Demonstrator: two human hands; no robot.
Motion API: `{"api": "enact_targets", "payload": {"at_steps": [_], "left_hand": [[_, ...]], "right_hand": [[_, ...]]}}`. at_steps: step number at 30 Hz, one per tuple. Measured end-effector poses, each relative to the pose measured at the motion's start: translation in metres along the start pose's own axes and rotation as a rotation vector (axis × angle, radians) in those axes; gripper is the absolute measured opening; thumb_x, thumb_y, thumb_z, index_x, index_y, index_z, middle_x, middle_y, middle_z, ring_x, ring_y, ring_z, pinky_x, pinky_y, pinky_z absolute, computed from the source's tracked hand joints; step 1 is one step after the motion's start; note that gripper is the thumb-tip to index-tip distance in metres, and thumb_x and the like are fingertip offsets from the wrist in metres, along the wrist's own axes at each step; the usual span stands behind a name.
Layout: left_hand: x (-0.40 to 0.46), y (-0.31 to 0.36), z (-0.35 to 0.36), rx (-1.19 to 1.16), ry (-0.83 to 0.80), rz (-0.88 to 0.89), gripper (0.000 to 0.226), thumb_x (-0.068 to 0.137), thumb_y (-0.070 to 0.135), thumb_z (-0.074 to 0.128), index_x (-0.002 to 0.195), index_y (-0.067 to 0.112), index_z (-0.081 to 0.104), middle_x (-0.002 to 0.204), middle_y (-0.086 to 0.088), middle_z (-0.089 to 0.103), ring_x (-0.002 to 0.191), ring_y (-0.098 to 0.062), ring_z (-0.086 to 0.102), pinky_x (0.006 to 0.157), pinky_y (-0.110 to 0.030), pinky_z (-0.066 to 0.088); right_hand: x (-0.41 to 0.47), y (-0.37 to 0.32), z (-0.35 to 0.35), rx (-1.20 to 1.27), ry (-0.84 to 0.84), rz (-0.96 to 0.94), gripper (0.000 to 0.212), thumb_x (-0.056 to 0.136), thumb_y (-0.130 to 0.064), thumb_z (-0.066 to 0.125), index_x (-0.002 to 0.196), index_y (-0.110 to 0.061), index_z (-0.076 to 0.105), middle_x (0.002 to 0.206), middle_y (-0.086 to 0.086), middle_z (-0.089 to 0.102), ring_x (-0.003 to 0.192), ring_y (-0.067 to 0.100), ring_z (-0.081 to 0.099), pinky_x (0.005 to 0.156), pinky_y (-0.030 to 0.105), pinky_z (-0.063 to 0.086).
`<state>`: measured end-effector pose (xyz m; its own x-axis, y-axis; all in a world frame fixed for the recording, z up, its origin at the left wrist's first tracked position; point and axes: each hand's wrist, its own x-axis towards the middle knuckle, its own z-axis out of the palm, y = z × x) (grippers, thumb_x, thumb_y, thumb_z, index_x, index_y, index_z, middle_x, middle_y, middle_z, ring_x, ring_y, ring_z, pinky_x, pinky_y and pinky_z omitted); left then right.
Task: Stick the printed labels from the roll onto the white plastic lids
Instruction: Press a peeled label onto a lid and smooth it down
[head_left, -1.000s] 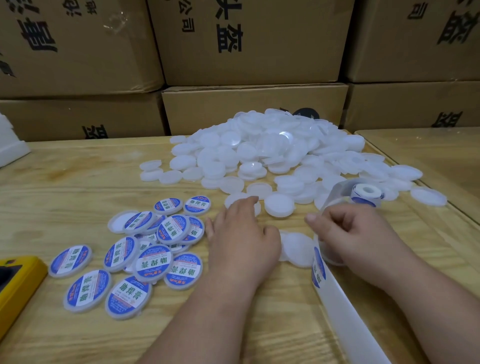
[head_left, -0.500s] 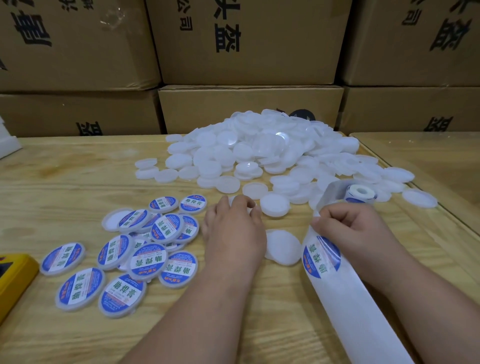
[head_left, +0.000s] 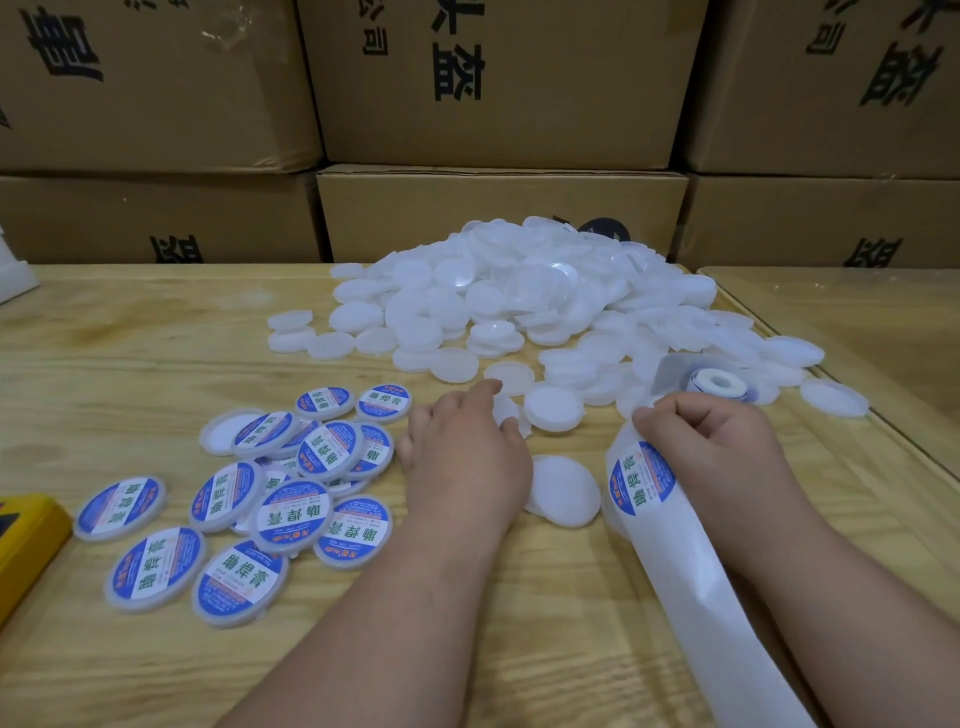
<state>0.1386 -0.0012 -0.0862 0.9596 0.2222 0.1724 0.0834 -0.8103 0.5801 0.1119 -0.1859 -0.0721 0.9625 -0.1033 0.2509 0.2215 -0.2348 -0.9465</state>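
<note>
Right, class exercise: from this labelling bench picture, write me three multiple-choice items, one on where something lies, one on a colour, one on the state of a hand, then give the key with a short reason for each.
1. Where do the labelled lids lie relative to the left hand?
A. to its left
B. to its right
C. behind the big pile

2. What colour rings the label on the backing strip?
A. red
B. blue
C. green

3. What is the right hand doing?
A. lying flat on the table
B. pinching the backing strip
C. holding a labelled lid

Key:
1 A, the labelled lids spread toward the yellow object at the left edge.
2 B, the round label has a blue border around a white band.
3 B, its curled fingers grip the strip's top edge, just before the label roll.
</note>
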Motion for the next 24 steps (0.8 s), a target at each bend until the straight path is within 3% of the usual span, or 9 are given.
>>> {"api": "enact_targets", "payload": {"at_steps": [3,6,9,11,14,18,21,24], "left_hand": [[-0.001,0.000,0.001,-0.060,0.051,0.033,0.050,0.096,0.033,0.055,0.144,0.040,0.044,0.143,0.005,0.049,0.137,-0.025,0.033,0.111,-0.041,0.028],[-0.001,0.001,0.001,-0.236,0.129,0.136,0.045,0.093,0.017,0.057,0.134,0.034,0.054,0.121,0.005,0.057,0.125,-0.023,0.047,0.103,-0.038,0.040],[-0.006,0.007,0.000,-0.443,0.181,0.291,0.034,0.093,0.011,0.060,0.121,0.029,0.064,0.105,0.018,0.060,0.109,-0.006,0.055,0.093,-0.017,0.041],[-0.011,0.013,0.003,-0.549,0.172,0.395,0.019,0.090,0.015,0.068,0.105,0.027,0.071,0.095,0.020,0.065,0.093,0.001,0.056,0.081,-0.005,0.037],[-0.019,0.020,0.007,-0.657,0.117,0.477,0.008,0.083,0.025,0.073,0.081,0.029,0.067,0.080,0.015,0.064,0.081,-0.002,0.057,0.071,-0.008,0.037],[-0.022,0.020,0.009,-0.753,0.068,0.483,0.012,0.080,0.021,0.062,0.073,0.025,0.053,0.100,0.019,0.067,0.101,-0.004,0.063,0.076,-0.016,0.048],[-0.024,0.019,0.012,-0.830,-0.097,0.457,0.015,0.078,0.013,0.049,0.078,0.027,0.046,0.100,0.020,0.068,0.090,-0.007,0.065,0.072,-0.029,0.053],[-0.028,0.022,0.011,-0.770,-0.201,0.481,0.026,0.084,0.024,0.058,0.098,0.044,0.048,0.101,0.021,0.063,0.087,-0.003,0.061,0.073,-0.024,0.050]], "right_hand": [[0.002,0.003,0.002,-0.016,0.061,0.014,0.046,0.095,-0.014,0.065,0.058,-0.006,0.040,0.055,0.003,0.033,0.050,0.016,0.030,0.043,0.022,0.030],[0.005,0.006,0.002,-0.012,0.075,0.053,0.040,0.095,-0.021,0.067,0.063,-0.002,0.052,0.056,0.005,0.042,0.053,0.016,0.038,0.047,0.026,0.035],[0.007,0.006,0.001,0.025,0.082,0.090,0.042,0.095,-0.028,0.068,0.072,0.004,0.055,0.062,0.008,0.047,0.059,0.018,0.042,0.059,0.031,0.036],[0.007,0.006,0.000,0.036,0.096,0.103,0.046,0.096,-0.031,0.068,0.071,0.004,0.053,0.061,0.008,0.047,0.057,0.017,0.042,0.057,0.029,0.036],[0.007,0.005,0.000,0.035,0.096,0.110,0.046,0.096,-0.034,0.068,0.068,0.001,0.057,0.057,0.006,0.050,0.053,0.015,0.043,0.052,0.025,0.037],[0.007,0.005,0.001,0.067,0.079,0.131,0.044,0.094,-0.036,0.069,0.077,0.004,0.063,0.062,0.011,0.056,0.055,0.016,0.048,0.053,0.027,0.040],[0.008,0.003,0.002,0.087,0.070,0.143,0.040,0.094,-0.032,0.068,0.070,-0.001,0.064,0.058,0.006,0.058,0.052,0.015,0.049,0.047,0.022,0.041],[0.006,0.000,0.001,0.168,0.026,0.164,0.037,0.095,-0.026,0.067,0.060,-0.012,0.067,0.054,0.002,0.060,0.048,0.012,0.053,0.045,0.021,0.044]]}}
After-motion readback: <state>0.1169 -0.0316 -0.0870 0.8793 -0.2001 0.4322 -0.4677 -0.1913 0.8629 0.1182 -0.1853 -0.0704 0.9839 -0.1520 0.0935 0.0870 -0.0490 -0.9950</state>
